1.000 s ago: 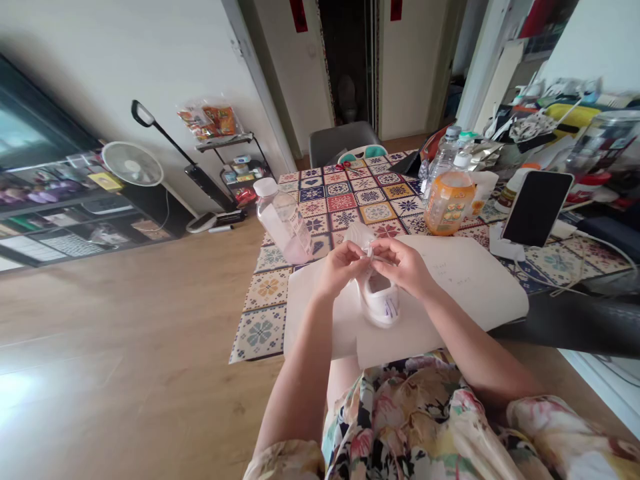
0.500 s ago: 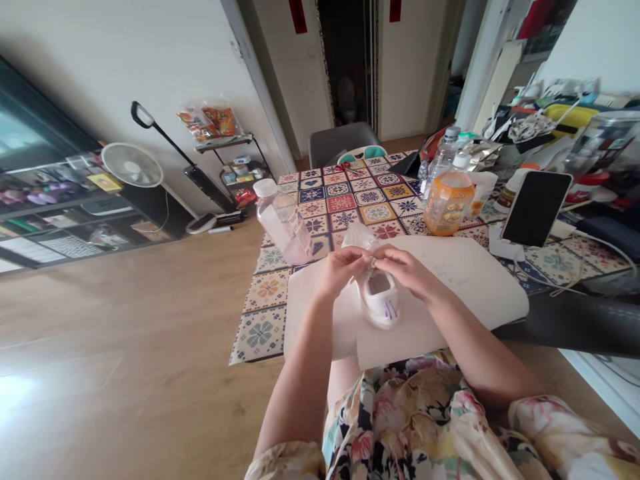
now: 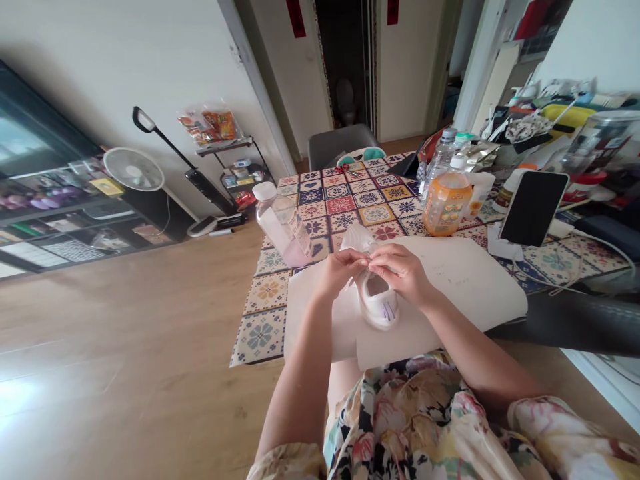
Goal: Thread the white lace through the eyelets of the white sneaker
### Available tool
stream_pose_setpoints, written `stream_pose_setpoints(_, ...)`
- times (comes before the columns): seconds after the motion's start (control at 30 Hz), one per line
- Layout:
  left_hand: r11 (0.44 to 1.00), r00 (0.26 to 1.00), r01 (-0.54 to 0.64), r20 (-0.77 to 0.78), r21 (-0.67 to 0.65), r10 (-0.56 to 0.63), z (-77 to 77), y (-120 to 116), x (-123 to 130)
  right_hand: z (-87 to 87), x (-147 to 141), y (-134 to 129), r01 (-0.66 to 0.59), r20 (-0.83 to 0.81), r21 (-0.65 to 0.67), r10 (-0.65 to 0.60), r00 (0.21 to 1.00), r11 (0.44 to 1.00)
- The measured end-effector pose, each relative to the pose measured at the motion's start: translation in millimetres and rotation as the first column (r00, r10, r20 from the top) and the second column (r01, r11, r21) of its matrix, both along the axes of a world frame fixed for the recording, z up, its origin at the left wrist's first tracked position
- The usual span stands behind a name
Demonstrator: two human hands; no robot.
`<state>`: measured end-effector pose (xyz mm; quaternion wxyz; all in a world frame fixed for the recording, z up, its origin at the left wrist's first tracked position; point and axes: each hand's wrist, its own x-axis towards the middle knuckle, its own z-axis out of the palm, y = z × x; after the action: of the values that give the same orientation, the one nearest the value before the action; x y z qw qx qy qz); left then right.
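A white shoe (image 3: 379, 312) with purple strokes on its heel rests on large white paper (image 3: 310, 320), its opening towards me and its toe pointing away. My left hand (image 3: 345, 268) is closed in a pinch over the shoe's lacing area. Opposite it, my right hand (image 3: 400, 268) also pinches, with its fingertips almost touching those of the left. Between them is a thin white piece that looks like the shoelace, mostly covered by the fingers. Past the hands, the pale toe (image 3: 356, 237) looks glossy.
A tilted-looking clear bottle (image 3: 283, 230) with pink contents stands at the left. To the right are an orange-labelled jar (image 3: 447, 203), a propped phone (image 3: 534, 208) with cables, and clutter (image 3: 530, 127). Beyond the patterned tablecloth (image 3: 345, 200) is a chair (image 3: 343, 139).
My right hand has shifted slightly and turned, its fingers now more bent over the lacing area. The left hand stays pinched in nearly the same place. The shoe has barely moved.
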<state>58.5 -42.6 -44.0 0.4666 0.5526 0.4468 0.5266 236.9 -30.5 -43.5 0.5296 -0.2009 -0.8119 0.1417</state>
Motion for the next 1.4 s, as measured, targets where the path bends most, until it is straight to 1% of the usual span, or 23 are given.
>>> stream_pose_setpoints(0.07, 1.000, 1.000, 0.014, -0.005, 0.012, -0.014, -0.4, 1.3, -1.5, -0.2, 4.7, 1.0, -0.041, -0.010, -0.023, 0.041, 0.999, 0.999)
stream_pose_setpoints(0.13, 1.000, 0.999, -0.010, -0.032, 0.021, 0.010, -1.5, 3.4, -3.0, -1.5, 10.6, 1.5, -0.104, -0.013, -0.088, 0.103, 0.995, 0.991)
stream_pose_setpoints(0.27, 0.986, 0.976, -0.164, -0.141, 0.040, 0.168, -5.7, 8.9, -4.1, -6.6, 20.9, 0.1, -0.187, -0.038, -0.233, 0.183, 0.982, 0.954)
stream_pose_setpoints(0.37, 0.969, 0.945, -0.239, -0.212, 0.068, 0.248, -8.8, 12.0, -3.4, -9.9, 23.8, -1.0, -0.221, -0.056, -0.304, 0.214, 0.975, 0.927)
stream_pose_setpoints(0.47, 0.960, 0.931, -0.271, -0.231, 0.076, 0.281, -10.3, 13.3, -2.8, -11.1, 23.0, -1.6, -0.255, -0.072, -0.342, 0.246, 0.967, 0.904)
stream_pose_setpoints(0.57, 0.963, 0.937, -0.254, -0.225, 0.087, 0.268, -10.3, 12.8, -3.1, -8.2, 22.3, -3.1, -0.277, -0.059, -0.353, 0.275, 0.960, 0.894)
stream_pose_setpoints(0.63, 0.969, 0.949, -0.233, -0.199, 0.075, 0.244, -10.2, 11.8, -3.9, -3.8, 22.7, -4.2, -0.255, -0.007, -0.358, 0.271, 0.963, 0.898)
stream_pose_setpoints(0.67, 0.970, 0.955, -0.232, -0.175, 0.065, 0.240, -10.0, 11.0, -4.5, -1.1, 23.0, -4.5, -0.219, 0.025, -0.371, 0.245, 0.969, 0.903)
stream_pose_setpoints(0.77, 0.966, 0.960, -0.252, -0.110, 0.057, 0.257, -8.4, 7.5, -7.9, 7.0, 22.3, -3.5, -0.048, 0.122, -0.425, 0.110, 0.986, 0.904)
stream_pose_setpoints(0.8, 0.972, 0.967, -0.226, -0.109, 0.066, 0.232, -7.1, 5.8, -9.6, 9.4, 21.0, -2.7, 0.003, 0.162, -0.427, 0.074, 0.984, 0.904)
stream_pose_setpoints(0.83, 0.982, 0.976, -0.171, -0.121, 0.077, 0.179, -5.5, 3.8, -11.6, 11.5, 19.2, -1.8, 0.038, 0.202, -0.415, 0.052, 0.978, 0.909)
stream_pose_setpoints(0.9, 0.997, 0.985, 0.022, -0.172, 0.078, -0.009, -1.5, -0.4, -15.7, 15.5, 13.7, -0.6, 0.069, 0.266, -0.368, 0.034, 0.963, 0.927)
stream_pose_setpoints(0.93, 0.991, 0.975, 0.115, -0.196, 0.070, -0.100, 0.3, -2.3, -17.5, 17.4, 10.2, -0.2, 0.076, 0.283, -0.350, 0.028, 0.959, 0.934)
stream_pose_setpoints(0.97, 0.981, 0.962, 0.183, -0.217, 0.058, -0.166, 1.7, -3.9, -19.1, 19.2, 6.6, 0.1, 0.084, 0.290, -0.339, 0.020, 0.957, 0.937)
stream_pose_setpoints(1.0, 0.974, 0.950, 0.220, -0.236, 0.047, -0.203, 2.6, -5.1, -20.2, 20.8, 2.8, 0.5, 0.094, 0.293, -0.334, 0.009, 0.956, 0.938)
stream_pose_setpoints(1.03, 0.973, 0.944, 0.228, -0.255, 0.041, -0.211, 2.9, -5.7, -20.9, 22.4, -0.8, 1.0, 0.102, 0.296, -0.327, -0.001, 0.955, 0.939)
stream_pose_setpoints(1.1, 0.978, 0.937, 0.204, -0.295, 0.033, -0.186, 2.0, -5.7, -21.1, 24.8, -6.9, 2.2, 0.101, 0.289, -0.313, -0.007, 0.957, 0.944)
stream_pose_setpoints(1.17, 0.986, 0.934, 0.168, -0.322, 0.024, -0.152, 0.3, -4.8, -20.3, 26.9, -10.5, 2.4, 0.060, 0.240, -0.314, 0.018, 0.971, 0.947)
stream_pose_setpoints(1.2, 0.988, 0.935, 0.151, -0.328, 0.018, -0.137, -0.3, -4.4, -19.7, 28.2, -11.0, 1.5, 0.032, 0.189, -0.325, 0.032, 0.981, 0.945)
stream_pose_setpoints(1.23, 0.990, 0.936, 0.139, -0.329, 0.015, -0.126, -0.6, -4.1, -19.0, 29.9, -10.4, -0.3, 0.004, 0.117, -0.341, 0.038, 0.992, 0.940)
stream_pose_setpoints(1.3, 0.990, 0.937, 0.139, -0.326, 0.016, -0.127, -0.2, -4.1, -17.8, 35.2, -6.5, -6.3, -0.046, -0.083, -0.360, 0.017, 0.996, 0.932)
stream_pose_setpoints(1.37, 0.986, 0.932, 0.161, -0.332, 0.029, -0.143, 0.8, -4.7, -16.9, 42.2, 0.0, -13.3, -0.097, -0.270, -0.336, 0.003, 0.963, 0.937)
stream_pose_setpoints(1.4, 0.985, 0.931, 0.165, -0.335, 0.043, -0.141, 1.1, -5.1, -16.7, 45.5, 3.5, -16.0, -0.136, -0.301, -0.303, 0.040, 0.953, 0.943)
